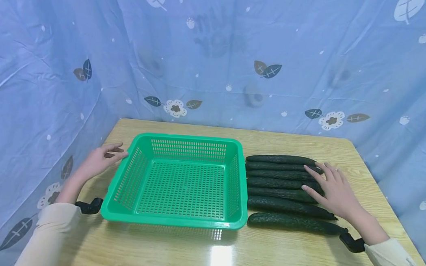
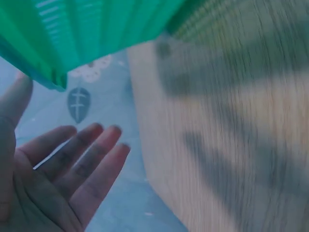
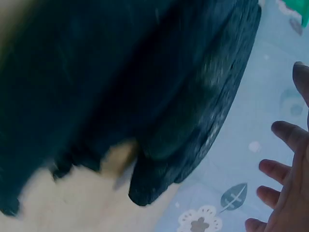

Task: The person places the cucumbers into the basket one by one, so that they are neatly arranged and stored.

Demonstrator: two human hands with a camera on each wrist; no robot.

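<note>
A green plastic basket with slotted walls stands on the table, with nothing inside it. My left hand is at its left rim, fingers spread and the thumb right at the edge. In the left wrist view the palm of that hand shows under the basket's wall. Several dark green cucumbers lie side by side to the right of the basket. Over their right ends hovers my right hand, fingers extended and apart. The right wrist view shows its loose fingers beside the cucumbers, holding nothing.
The wooden table has its far edge along a blue patterned cloth that hangs behind and on both sides. Black wrist mounts stick out from both sleeves near the basket and the nearest cucumber.
</note>
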